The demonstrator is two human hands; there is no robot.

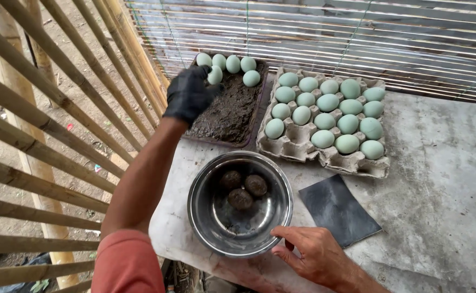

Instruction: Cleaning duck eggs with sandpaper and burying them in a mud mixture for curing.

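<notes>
Head view: your gloved left hand (188, 93) pinches a pale green egg (214, 75) over the mud tray (232, 111); squeeze too hard and it could crack. Bare right hand (309, 250), fingers loosely spread, steadies the steel bowl (240, 204) near the table edge; a nudge could tip it.

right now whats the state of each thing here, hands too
left hand: gloved, fingers on a pale egg
right hand: bare, fingers on bowl rim
metal bowl: upright, holds three mud-coated eggs
mud tray: mud-filled, five pale eggs along far edge
egg carton: mostly full, near row empty
dark sheet: flat on table
</notes>
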